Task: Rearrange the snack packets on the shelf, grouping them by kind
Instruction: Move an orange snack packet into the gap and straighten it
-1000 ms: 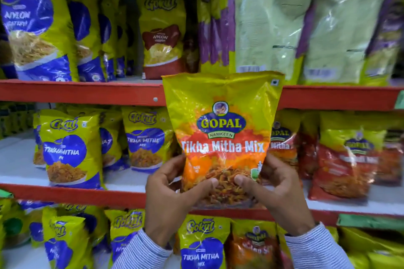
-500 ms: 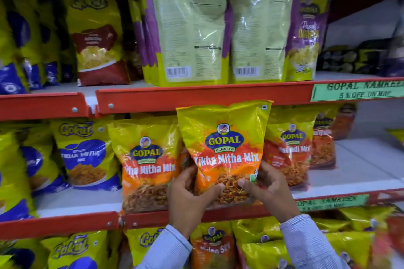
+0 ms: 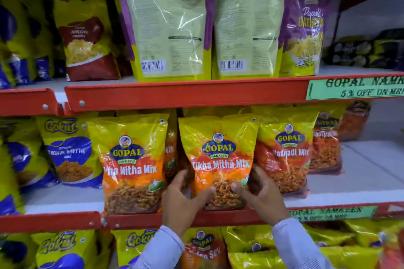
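We hold the Gopal Tikha Mitha Mix packet (image 3: 218,159) with both hands at its lower corners. Our left hand (image 3: 183,201) wraps the lower left edge, thumb across the clear window on the front, and our right hand (image 3: 260,196) wraps the lower right edge, thumb likewise pressed on the front. Both sets of fingers are closed around the packet.

Half a second ago the packet hung in front of the shelf lip, raised toward the upper rail. Now it sits lower and farther in, upright on the middle shelf (image 3: 349,183), its base just behind the red front edge (image 3: 135,220). It stands just beside a second Tikha Mitha Mix packet (image 3: 131,166) on its left, with a narrow gap between them, and its right edge overlaps the Nadiyadi Mix packet (image 3: 286,155).

Our view has shifted slightly too: the blue Gokul packet (image 3: 70,150) at the left is partly covered by the second Tikha Mitha Mix packet, and the green offer label (image 3: 354,89) on the upper rail now runs off the right side.
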`<state>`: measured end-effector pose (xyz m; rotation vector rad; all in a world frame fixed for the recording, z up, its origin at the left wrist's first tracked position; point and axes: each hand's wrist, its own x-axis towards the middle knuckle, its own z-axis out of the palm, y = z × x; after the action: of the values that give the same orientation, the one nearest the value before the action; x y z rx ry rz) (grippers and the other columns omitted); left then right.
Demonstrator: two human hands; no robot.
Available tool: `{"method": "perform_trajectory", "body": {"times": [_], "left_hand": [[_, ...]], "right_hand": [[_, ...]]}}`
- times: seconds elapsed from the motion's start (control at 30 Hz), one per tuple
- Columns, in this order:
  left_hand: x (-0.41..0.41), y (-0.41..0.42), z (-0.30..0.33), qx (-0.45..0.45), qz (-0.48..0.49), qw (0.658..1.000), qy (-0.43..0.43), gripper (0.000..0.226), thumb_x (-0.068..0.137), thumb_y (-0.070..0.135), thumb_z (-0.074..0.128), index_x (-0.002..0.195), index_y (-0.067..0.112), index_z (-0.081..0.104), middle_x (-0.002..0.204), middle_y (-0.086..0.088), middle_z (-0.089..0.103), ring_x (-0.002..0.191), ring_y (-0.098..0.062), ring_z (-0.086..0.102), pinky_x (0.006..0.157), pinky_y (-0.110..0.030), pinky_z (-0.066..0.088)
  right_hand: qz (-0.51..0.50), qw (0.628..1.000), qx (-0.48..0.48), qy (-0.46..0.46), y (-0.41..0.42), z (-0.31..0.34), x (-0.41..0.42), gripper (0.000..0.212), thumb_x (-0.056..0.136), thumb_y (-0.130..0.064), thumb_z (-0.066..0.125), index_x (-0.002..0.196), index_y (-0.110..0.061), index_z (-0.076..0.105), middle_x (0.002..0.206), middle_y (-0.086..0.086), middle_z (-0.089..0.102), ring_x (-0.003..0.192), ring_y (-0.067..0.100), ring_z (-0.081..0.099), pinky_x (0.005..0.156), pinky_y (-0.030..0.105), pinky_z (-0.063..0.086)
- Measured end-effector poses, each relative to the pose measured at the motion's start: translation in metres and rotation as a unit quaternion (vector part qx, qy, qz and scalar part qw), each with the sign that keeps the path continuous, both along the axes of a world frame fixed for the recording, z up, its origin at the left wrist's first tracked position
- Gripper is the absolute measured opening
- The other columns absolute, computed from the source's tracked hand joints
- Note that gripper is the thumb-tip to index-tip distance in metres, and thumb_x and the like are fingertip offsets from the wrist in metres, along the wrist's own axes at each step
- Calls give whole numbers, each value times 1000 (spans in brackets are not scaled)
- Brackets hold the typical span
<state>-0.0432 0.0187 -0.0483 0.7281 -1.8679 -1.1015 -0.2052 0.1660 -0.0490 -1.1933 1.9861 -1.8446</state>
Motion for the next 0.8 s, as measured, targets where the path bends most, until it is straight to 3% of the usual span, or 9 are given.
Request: {"method": "perform_trajectory", "body": {"times": [0.13,0.27,0.33,0.4,0.43,0.5,0.6,0.73,0.8], "left_hand": [[17,5,7,-74,36,997,4,86,65,63,79,140,29,55,121,28,61,114,16,55,101,-25,49],[15,7,11,-56,39,997,20,65,77,63,68,132,28,63,120,18,72,113,0,68,100,-39,57],[9,4,20,-13,43,997,56,53,80,61,65,122,28,68,114,14,75,110,-2,70,99,-43,58],[2,-4,29,20,47,996,73,45,84,54,63,117,26,71,104,13,76,103,-3,72,97,-43,59],[-1,-7,32,25,51,996,70,40,87,48,65,115,22,73,98,14,76,97,1,72,94,-42,60],[-5,-10,34,23,54,996,67,26,92,31,69,113,17,74,88,15,74,82,13,69,84,-30,62],[-10,-12,35,26,65,994,81,21,92,17,70,113,14,73,75,5,76,66,9,68,64,-9,54],[-10,-10,39,25,93,990,103,26,88,16,73,114,20,68,70,7,76,60,8,67,59,-5,50],[-8,-7,41,6,104,989,107,28,88,15,74,114,23,64,71,10,74,61,11,66,60,-5,50]], "right_hand": [[-84,993,-68,38,6,-1,11,67,80,-31,82,140,-25,52,128,-13,68,113,-1,66,93,25,55],[-85,993,-83,-3,-1,5,14,44,90,-18,72,128,-34,58,111,-30,71,104,-9,67,84,11,54],[-82,989,-105,-69,-10,15,6,28,95,-16,65,120,-29,63,102,-27,74,104,-1,70,91,22,56],[-97,980,-125,-117,-16,21,-6,25,96,-17,64,120,-16,66,101,-9,75,100,15,70,103,46,53],[-106,976,-132,-138,-18,23,-10,23,95,-17,66,117,-14,68,97,-4,76,98,20,70,105,50,51],[-117,968,-142,-173,-22,23,-16,13,92,-14,70,103,-20,72,83,-10,80,96,25,70,102,48,52],[-135,962,-148,-184,-25,22,-16,13,88,-12,74,94,-23,71,68,-19,78,88,22,70,92,39,55],[-170,956,-169,-167,-23,24,-13,19,81,-8,80,97,-16,74,71,-23,77,65,-2,72,69,16,60],[-189,955,-168,-153,-22,27,-12,24,78,-9,83,101,-12,75,64,-22,76,62,-2,70,68,16,59]]}}
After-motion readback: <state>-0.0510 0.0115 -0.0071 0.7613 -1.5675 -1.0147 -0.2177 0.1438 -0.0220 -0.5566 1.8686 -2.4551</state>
